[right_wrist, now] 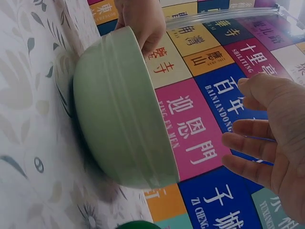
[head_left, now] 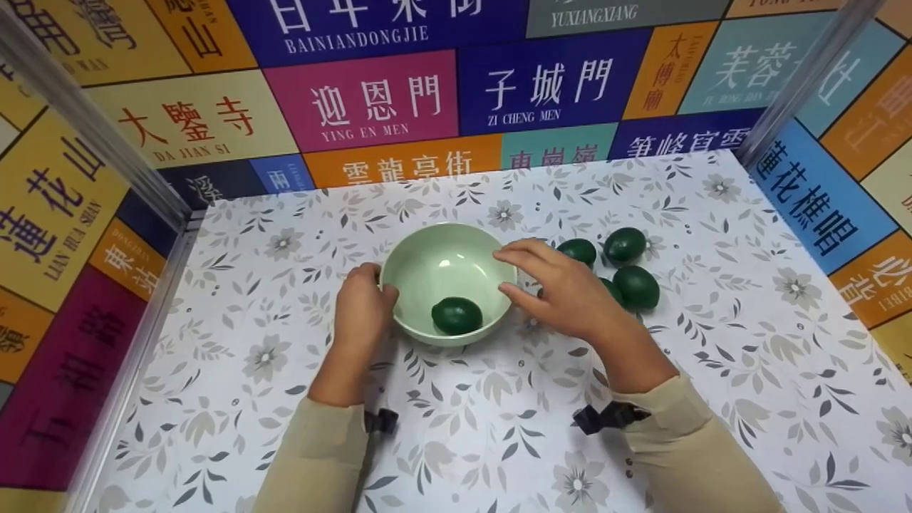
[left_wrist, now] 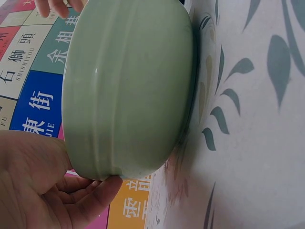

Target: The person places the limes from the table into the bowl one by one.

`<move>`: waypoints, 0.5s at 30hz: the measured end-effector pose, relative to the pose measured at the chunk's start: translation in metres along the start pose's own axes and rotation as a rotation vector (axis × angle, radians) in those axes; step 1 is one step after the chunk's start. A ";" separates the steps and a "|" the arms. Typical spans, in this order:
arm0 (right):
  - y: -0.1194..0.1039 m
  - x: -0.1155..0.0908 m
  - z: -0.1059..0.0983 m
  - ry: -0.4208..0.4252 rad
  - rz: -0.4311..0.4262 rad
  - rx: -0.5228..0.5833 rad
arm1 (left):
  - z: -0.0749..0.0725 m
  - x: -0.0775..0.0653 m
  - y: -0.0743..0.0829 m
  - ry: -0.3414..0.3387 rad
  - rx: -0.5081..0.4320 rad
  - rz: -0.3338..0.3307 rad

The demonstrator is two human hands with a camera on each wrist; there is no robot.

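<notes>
A pale green bowl stands on the table, with one dark green lime at its near inner side. My left hand grips the bowl's left rim, its thumb at the edge and its fingers against the outer wall, as the left wrist view shows at the bowl wall. On the other side my right hand hovers by the right rim, fingers spread and holding nothing. In the right wrist view that hand is apart from the bowl.
Several more limes lie right of the bowl, among them one lime at the back and another lime nearer; my right hand partly covers some. The table has a leaf-patterned cover. Walls with colourful lettered panels border the back and sides.
</notes>
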State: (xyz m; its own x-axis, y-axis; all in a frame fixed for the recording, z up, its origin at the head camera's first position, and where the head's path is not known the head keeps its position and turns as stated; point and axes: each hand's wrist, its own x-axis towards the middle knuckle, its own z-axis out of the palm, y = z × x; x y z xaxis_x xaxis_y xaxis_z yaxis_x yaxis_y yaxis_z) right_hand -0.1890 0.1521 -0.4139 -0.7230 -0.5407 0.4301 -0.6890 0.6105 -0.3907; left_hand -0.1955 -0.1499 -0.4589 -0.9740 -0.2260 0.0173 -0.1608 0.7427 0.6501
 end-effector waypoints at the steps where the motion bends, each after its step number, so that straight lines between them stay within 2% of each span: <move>1: 0.002 -0.001 -0.002 0.004 0.006 0.001 | 0.000 0.000 0.000 0.001 0.003 0.002; 15: 0.030 -0.026 -0.025 0.028 0.148 0.003 | 0.000 0.000 -0.001 0.017 -0.003 0.034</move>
State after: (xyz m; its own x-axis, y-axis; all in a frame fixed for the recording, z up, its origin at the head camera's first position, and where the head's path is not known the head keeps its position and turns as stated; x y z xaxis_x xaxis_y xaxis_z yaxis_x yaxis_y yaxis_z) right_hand -0.1899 0.1989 -0.4160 -0.8147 -0.4289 0.3902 -0.5755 0.6803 -0.4538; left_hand -0.1953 -0.1506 -0.4600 -0.9759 -0.2116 0.0526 -0.1272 0.7482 0.6512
